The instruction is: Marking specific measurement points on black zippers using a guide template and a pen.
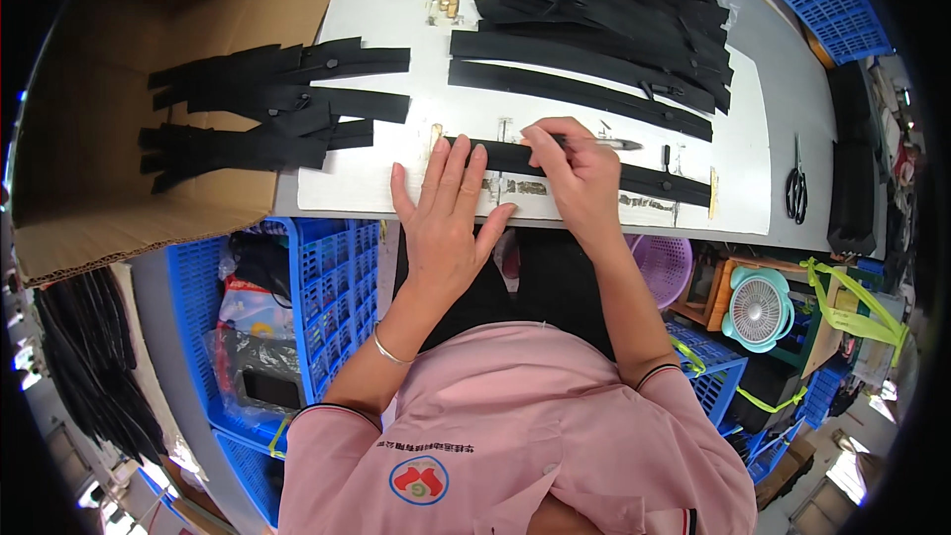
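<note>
A black zipper [634, 178] lies lengthwise on a white board [347, 183] with dark marks on it. My left hand [441, 213] is spread flat, its fingertips pressing down the zipper's left end. Over the middle of the same zipper is my right hand [580, 168], its fingers closed on a slim pen [614, 144] whose silvery end sticks out to the right. The pen's other end is hidden by the fingers. A small slider shows near the zipper's right end. Beyond it, another black zipper [575, 97] lies alone, apart from the pile.
More black zippers [604, 10] are piled at the board's far side. Others [277, 109] lie at the left, reaching into an open cardboard box [109, 178]. Black scissors [796, 188] rest on the grey table at the right. Blue plastic baskets [337, 297] stand below the table.
</note>
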The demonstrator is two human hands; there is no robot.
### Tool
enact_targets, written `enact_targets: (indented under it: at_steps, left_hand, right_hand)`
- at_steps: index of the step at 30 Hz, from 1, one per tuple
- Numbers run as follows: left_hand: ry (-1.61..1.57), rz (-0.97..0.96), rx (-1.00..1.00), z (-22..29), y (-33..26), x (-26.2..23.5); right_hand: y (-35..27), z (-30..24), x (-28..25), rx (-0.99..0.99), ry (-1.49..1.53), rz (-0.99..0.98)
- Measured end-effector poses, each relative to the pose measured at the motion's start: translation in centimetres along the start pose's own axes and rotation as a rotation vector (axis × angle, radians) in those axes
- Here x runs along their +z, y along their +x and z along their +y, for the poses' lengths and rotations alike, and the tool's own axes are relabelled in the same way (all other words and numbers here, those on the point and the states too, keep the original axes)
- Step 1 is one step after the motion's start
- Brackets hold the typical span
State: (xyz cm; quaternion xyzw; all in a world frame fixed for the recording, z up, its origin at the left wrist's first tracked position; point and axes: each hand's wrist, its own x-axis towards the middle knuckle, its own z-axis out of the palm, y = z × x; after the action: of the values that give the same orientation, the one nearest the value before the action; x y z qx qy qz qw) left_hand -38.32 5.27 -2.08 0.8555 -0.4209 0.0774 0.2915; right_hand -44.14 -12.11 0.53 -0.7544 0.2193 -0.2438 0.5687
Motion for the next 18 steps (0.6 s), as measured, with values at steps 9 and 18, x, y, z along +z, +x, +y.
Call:
enact_targets:
  at_steps: [9,18]
  left_hand:
    - [-0.026,0.04,-0.006,0.0,-0.2,0.0]
    - [-0.021,0.036,-0.02,-0.1,-0.3,0.2]
  right_hand:
    - [0.4,0.5,1.4,-0.069,-0.165,-0.049]
    - [0.4,0.4,1.7,-0.136,-0.276,0.011]
